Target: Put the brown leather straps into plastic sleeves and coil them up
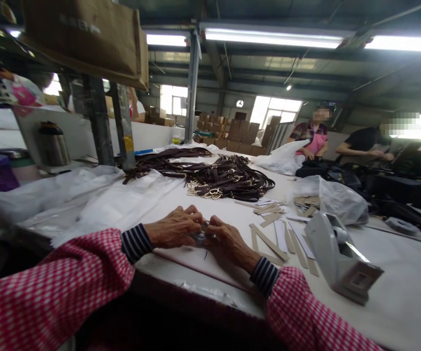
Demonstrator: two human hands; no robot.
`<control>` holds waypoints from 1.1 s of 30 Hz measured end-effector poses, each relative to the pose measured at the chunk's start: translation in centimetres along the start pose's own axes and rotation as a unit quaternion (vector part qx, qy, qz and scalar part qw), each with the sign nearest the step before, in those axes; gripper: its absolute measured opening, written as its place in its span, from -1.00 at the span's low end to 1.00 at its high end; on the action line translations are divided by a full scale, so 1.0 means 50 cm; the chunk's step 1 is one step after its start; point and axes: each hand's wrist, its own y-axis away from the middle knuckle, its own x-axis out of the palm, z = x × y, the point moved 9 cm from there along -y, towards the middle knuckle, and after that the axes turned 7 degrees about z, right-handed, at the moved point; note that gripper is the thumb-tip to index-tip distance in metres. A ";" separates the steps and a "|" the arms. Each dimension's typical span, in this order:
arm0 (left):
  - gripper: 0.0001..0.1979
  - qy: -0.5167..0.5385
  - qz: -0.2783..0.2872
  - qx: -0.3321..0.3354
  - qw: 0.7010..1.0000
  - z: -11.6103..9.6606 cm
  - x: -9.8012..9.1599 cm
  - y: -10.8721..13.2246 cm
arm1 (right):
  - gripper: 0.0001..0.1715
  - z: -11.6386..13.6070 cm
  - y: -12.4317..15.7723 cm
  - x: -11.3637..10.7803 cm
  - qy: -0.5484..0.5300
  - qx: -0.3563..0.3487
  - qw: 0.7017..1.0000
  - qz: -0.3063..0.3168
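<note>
Left hand (175, 227) and right hand (228, 241) angle inward, curled nearly closed, pinching 1 small shiny item (199, 237) between them, just inside the near edge of the counter (408, 263). Pale lettering on overhead brown bag (86, 48): too blurred to read.

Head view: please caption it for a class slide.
Left hand and right hand hold a small shiny object near piled dark brown straps with gold metal fittings.

Small shiny grey object (197, 238), partly hidden, held between fingers (215, 228)
</note>
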 end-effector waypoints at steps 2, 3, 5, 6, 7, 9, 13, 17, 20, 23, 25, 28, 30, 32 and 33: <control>-0.82 0.011 -0.038 -0.032 0.999 -0.006 0.013 -0.006 | -0.92 0.006 0.001 0.002 -0.004 0.006 1.000 -0.011; -0.85 0.020 -0.054 -0.044 0.997 -0.008 0.022 -0.007 | -0.91 0.006 0.004 0.001 -0.006 0.007 1.000 -0.013; -0.91 0.040 -0.071 -0.052 0.995 -0.009 0.039 -0.006 | -0.86 0.000 0.014 -0.003 -0.013 0.007 1.000 -0.005; -0.93 0.051 -0.076 -0.050 0.995 -0.007 0.044 -0.005 | -0.80 -0.005 0.020 -0.006 -0.016 0.006 1.000 0.001; -0.96 0.063 -0.078 -0.045 0.994 -0.004 0.046 -0.003 | -0.74 -0.011 0.026 -0.009 -0.018 0.004 1.000 0.008; -0.97 0.086 -0.074 -0.031 0.993 0.005 0.041 0.001 | -0.64 -0.020 0.036 -0.017 -0.012 -0.002 1.000 0.015; -0.97 0.118 -0.034 0.002 0.992 0.022 0.020 -0.003 | -0.83 -0.018 0.033 -0.019 0.008 -0.017 1.000 0.002; -0.86 0.115 -0.020 -0.005 0.993 0.020 0.020 -0.011 | -0.85 -0.011 0.016 -0.005 -0.007 -0.007 1.000 -0.019; -0.85 0.090 -0.078 -0.058 0.991 0.018 0.034 -0.008 | -0.88 -0.016 0.014 -0.008 -0.033 0.014 0.999 -0.041; -0.92 0.088 -0.126 -0.082 0.985 0.015 0.051 0.000 | -0.91 -0.031 0.017 -0.021 -0.134 0.029 0.990 -0.026; -0.95 0.092 -0.132 -0.083 0.984 0.014 0.057 0.002 | -0.87 -0.044 0.016 -0.037 -0.202 0.054 0.978 -0.013; -0.97 0.086 -0.124 -0.088 0.985 0.016 0.057 0.002 | -0.80 -0.061 0.005 -0.067 -0.179 0.103 0.978 -0.027; -0.98 0.084 -0.122 -0.091 0.985 0.016 0.054 0.003 | -0.82 -0.064 -0.009 -0.073 -0.138 0.122 0.983 -0.025; -0.98 0.087 -0.127 -0.093 0.984 0.017 0.052 0.004 | -0.85 -0.065 -0.022 -0.067 -0.117 0.134 0.984 -0.016; -0.97 0.090 -0.130 -0.093 0.983 0.017 0.052 0.004 | -0.87 -0.065 -0.026 -0.064 -0.106 0.141 0.984 -0.012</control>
